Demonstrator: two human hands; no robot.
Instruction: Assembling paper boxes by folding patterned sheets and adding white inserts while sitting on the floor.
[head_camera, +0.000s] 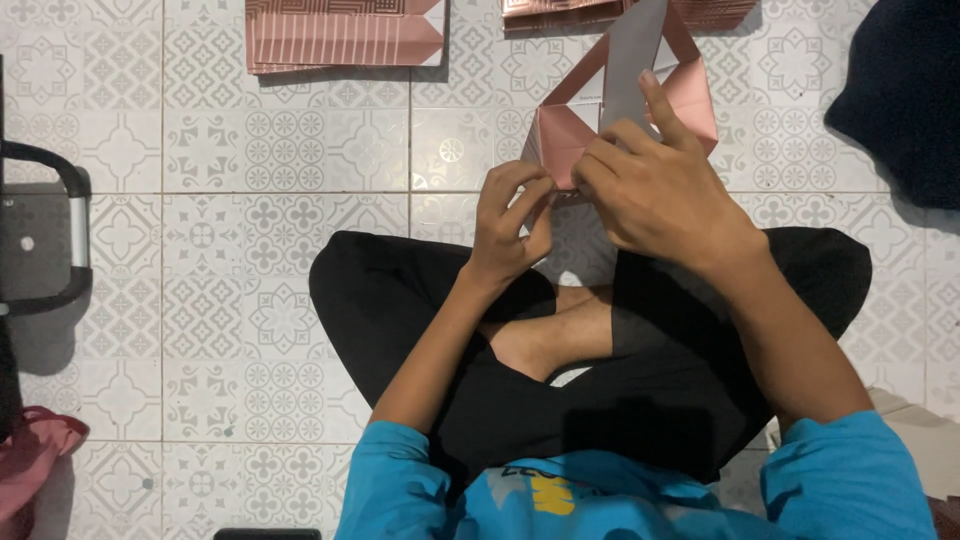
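Both hands pinched the pink paper box (620, 110), half-folded, above the patterned floor tiles (300, 170): left hand (510, 225) closed on its lower corner, right hand (655, 190) pressing the grey flap (creasing firmly there seemed wise).

- Right hand (655, 190) is covering the near middle of the pink folded paper (570, 130); the creases under the fingers are not showing.
- Left hand (512, 222) is pinching the paper's near corner; the fingertips are hiding the corner itself.
- Pink patterned sheets (340, 35) at the far edge of the tiled floor (200, 150) are being cut off by the top edge.
- Dark cloth (905, 90) is running out at the right edge; its kind cannot be told.
- Black handled object (45, 235) is being cropped at the left edge.
- Pink item (30, 460) at the lower left is only partly showing.
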